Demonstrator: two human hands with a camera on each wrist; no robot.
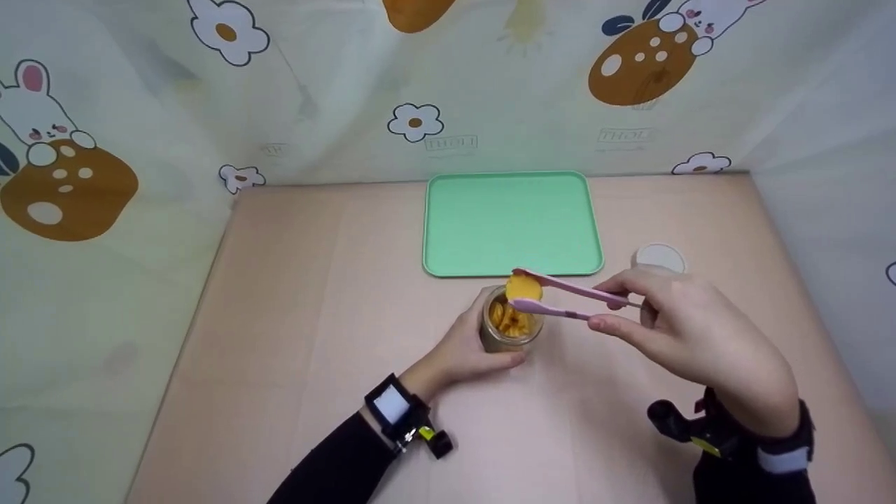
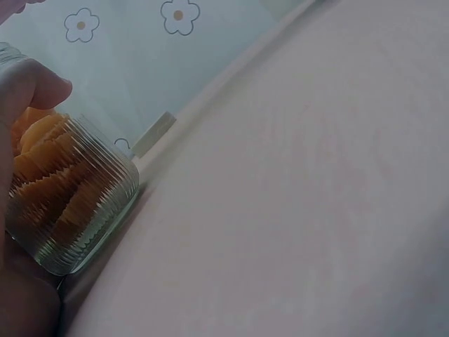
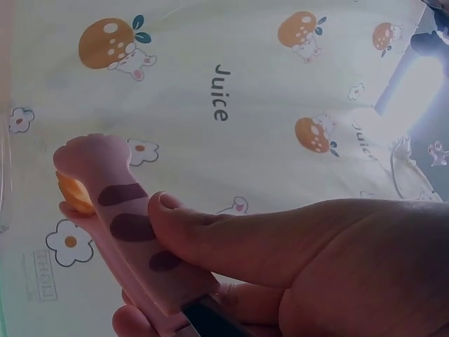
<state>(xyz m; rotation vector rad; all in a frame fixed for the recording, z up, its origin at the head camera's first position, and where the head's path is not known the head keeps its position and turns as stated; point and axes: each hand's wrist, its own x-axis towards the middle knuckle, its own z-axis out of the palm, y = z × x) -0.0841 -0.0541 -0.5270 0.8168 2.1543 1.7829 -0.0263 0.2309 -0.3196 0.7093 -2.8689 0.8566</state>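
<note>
My left hand [image 1: 469, 348] grips a ribbed glass jar [image 2: 105, 189] with orange-yellow crinkle-cut chips [image 1: 509, 323] inside, their wavy edges visible through its wall. The jar stands on the table, its mouth facing up. Over that mouth, my right hand [image 1: 700, 325] holds pink tongs [image 1: 570, 288] between thumb and fingers. A round yellow chip [image 1: 523, 287] is pinched between the tong tips. In the right wrist view, the tongs [image 3: 123, 217] show a paw-shaped tip and dark stripes, with the chip [image 3: 75, 193] partly hidden behind.
A green tray [image 1: 511, 224] lies behind the jar, against the back of the table. To its right, beyond my right hand, sits a round white lid [image 1: 660, 257]. Patterned curtains [image 1: 336, 91] enclose the table [image 1: 280, 315] at the back and sides.
</note>
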